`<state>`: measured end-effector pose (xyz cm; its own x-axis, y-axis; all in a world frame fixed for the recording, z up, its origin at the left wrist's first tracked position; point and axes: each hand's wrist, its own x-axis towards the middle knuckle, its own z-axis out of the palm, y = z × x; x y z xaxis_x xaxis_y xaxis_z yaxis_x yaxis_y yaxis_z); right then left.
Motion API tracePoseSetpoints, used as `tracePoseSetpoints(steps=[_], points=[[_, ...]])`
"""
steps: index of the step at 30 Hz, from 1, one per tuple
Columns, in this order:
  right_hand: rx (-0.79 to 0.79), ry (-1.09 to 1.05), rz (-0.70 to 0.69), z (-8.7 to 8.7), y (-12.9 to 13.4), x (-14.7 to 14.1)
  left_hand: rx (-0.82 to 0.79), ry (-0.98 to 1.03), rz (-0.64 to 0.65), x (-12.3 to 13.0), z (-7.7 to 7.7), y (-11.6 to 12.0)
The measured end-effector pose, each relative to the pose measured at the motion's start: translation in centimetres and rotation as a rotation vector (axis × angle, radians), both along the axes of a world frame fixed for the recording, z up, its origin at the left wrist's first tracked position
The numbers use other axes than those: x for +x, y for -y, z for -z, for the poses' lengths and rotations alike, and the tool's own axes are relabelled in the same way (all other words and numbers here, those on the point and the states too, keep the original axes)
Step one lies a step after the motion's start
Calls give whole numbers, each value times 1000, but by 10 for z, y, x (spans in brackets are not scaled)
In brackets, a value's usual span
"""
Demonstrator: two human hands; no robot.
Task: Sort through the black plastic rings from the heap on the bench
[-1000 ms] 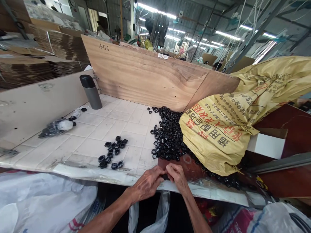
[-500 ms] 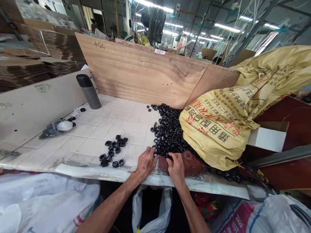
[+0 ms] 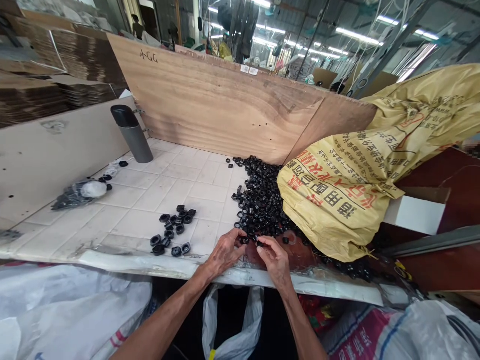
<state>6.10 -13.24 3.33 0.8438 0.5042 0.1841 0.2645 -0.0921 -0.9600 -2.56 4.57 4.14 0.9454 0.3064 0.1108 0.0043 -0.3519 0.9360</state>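
My left hand (image 3: 226,251) is at the near edge of a big heap of small black plastic ring-like parts (image 3: 258,200). Thumb and fingertips close on one black ring-like part (image 3: 244,240). Just to its right, my right hand (image 3: 276,261) pinches at a small black piece (image 3: 259,244), mostly covered by the fingertips. The two hands are close together but apart, over a dark red patch (image 3: 303,255) of the worktop. A smaller group of the same black parts (image 3: 180,229) lies left of my left hand, spread on the pale tiled surface.
A yellow printed sack (image 3: 333,190) lies against the heap on the right. At the back left stands a grey bottle (image 3: 135,137). A clear bag of dark pieces (image 3: 77,194) is on the left. Wooden boards (image 3: 217,100) wall the worktop. An open white bag (image 3: 249,325) hangs below.
My hands have drawn slightly closer together, the left fingertips now pinching a black part. One black piece now sits apart on the red patch. The view has shifted slightly.
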Motion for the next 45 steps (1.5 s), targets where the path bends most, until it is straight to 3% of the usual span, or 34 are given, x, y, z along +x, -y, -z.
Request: tracePoseSetpoints(steps=[4,10,14,24,29,37,45], points=[[-9,-57,12,0,-1,-1,-30,0,86,1,-2,0],[-64,132,-63,-6,-4,-1,-123,24,143,2,2,0],[-78,137,-41,-5,-4,-1,-194,12,173,1,2,0],[-60,189,-30,-9,-5,-4,-190,89,200,3,8,-2],[-96,123,21,-1,-4,-5,-138,183,220,3,6,-2],[-229,236,-40,4,-4,-10,-156,150,221,2,3,-1],[-166,203,-46,-8,-7,-6,-243,83,220,2,2,0]])
